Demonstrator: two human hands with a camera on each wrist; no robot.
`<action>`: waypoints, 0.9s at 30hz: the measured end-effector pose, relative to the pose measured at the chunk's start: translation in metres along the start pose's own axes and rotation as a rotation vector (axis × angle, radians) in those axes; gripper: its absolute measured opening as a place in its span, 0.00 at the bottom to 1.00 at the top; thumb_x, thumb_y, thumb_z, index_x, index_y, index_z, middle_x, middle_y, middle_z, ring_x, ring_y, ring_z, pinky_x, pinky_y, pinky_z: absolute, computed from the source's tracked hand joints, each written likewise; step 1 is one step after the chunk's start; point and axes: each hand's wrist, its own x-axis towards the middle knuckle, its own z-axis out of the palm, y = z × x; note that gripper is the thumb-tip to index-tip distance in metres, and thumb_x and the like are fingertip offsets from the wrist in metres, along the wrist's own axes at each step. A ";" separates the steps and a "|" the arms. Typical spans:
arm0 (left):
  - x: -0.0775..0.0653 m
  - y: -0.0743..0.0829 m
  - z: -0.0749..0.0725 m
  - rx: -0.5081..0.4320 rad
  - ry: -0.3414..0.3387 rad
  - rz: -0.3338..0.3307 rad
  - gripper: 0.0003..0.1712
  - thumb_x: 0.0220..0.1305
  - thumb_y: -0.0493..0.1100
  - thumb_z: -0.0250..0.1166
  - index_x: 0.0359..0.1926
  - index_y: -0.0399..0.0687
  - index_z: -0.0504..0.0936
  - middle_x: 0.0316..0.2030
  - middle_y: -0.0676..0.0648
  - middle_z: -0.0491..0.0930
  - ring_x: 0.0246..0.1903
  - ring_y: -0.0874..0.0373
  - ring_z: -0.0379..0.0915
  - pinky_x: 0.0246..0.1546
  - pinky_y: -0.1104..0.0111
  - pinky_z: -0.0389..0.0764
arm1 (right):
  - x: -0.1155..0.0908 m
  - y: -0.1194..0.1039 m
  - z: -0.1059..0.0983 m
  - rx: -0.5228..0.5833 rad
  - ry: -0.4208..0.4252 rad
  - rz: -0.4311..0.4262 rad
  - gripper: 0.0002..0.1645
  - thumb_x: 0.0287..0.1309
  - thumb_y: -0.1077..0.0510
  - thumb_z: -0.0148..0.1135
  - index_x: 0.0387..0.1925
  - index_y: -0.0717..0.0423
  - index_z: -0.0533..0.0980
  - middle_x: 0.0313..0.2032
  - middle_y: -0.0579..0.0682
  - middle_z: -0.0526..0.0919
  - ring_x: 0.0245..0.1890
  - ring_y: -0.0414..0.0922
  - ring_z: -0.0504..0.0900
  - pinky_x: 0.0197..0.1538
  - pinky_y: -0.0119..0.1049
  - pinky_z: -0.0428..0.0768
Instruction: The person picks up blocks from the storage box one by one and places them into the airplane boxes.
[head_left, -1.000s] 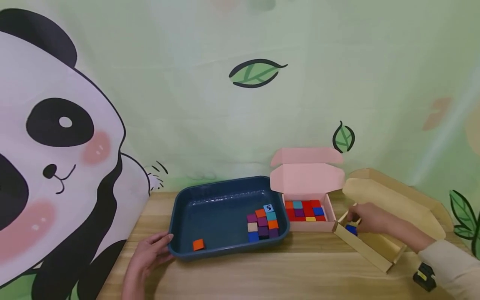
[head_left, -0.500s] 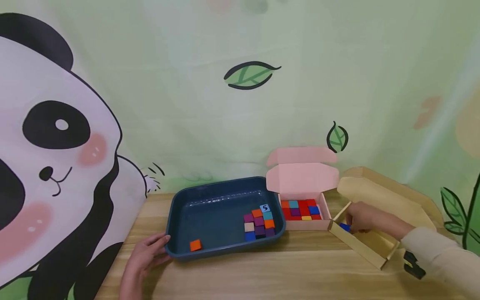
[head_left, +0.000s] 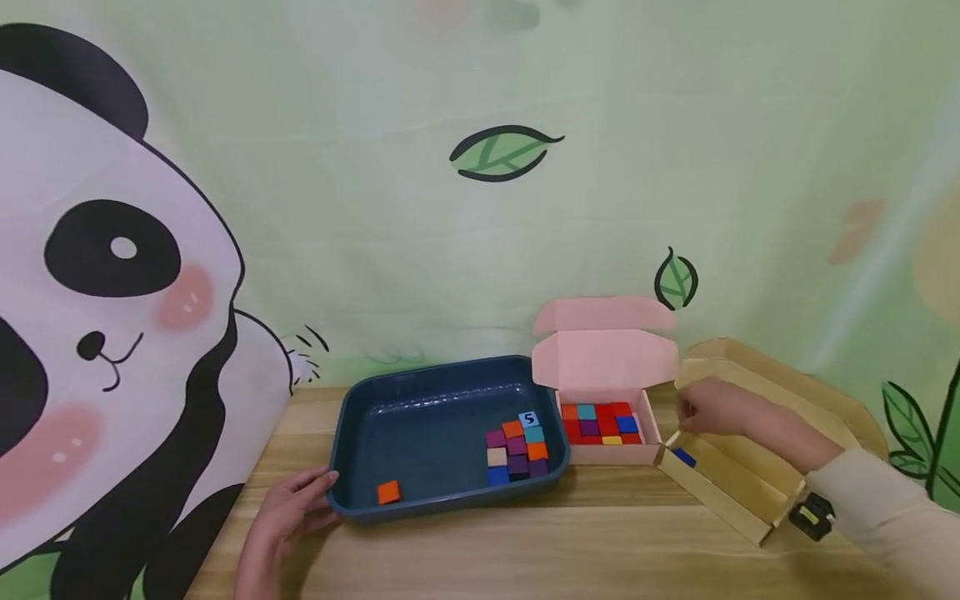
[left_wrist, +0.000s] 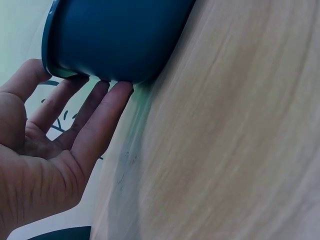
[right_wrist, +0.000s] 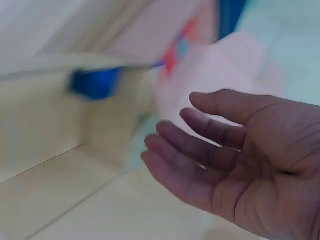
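My left hand [head_left: 292, 508] rests against the near left corner of the dark blue tray [head_left: 450, 504]. In the left wrist view, its thumb is at the rim and its fairly straight fingertips press the outer wall. My right hand [head_left: 723, 407] is raised over the far side of the open cardboard box [head_left: 716, 492]. The right wrist view shows that hand [right_wrist: 240, 155] with relaxed, slightly bent fingers and nothing in them. A blue block [head_left: 684, 457] lies at the box's left end.
Inside the tray are a lone orange block [head_left: 388, 492] and a cluster of coloured blocks with a "5" tile [head_left: 528, 419]. A pink box [head_left: 607, 454] of coloured blocks stands between tray and cardboard box, its lid up against the panda-print backdrop [head_left: 375, 233].
My right hand has lifted out of the cardboard box, leaving the blue block at its left end. The left hand stays at the tray; the head view has shifted slightly.
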 end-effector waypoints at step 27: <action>0.000 -0.003 0.000 -0.037 -0.011 -0.008 0.35 0.55 0.48 0.70 0.60 0.36 0.72 0.42 0.47 0.82 0.35 0.55 0.82 0.38 0.57 0.83 | 0.178 -0.240 0.062 -0.231 -0.251 -0.759 0.20 0.59 0.57 0.64 0.54 0.49 0.75 0.49 0.43 0.81 0.47 0.36 0.79 0.49 0.23 0.75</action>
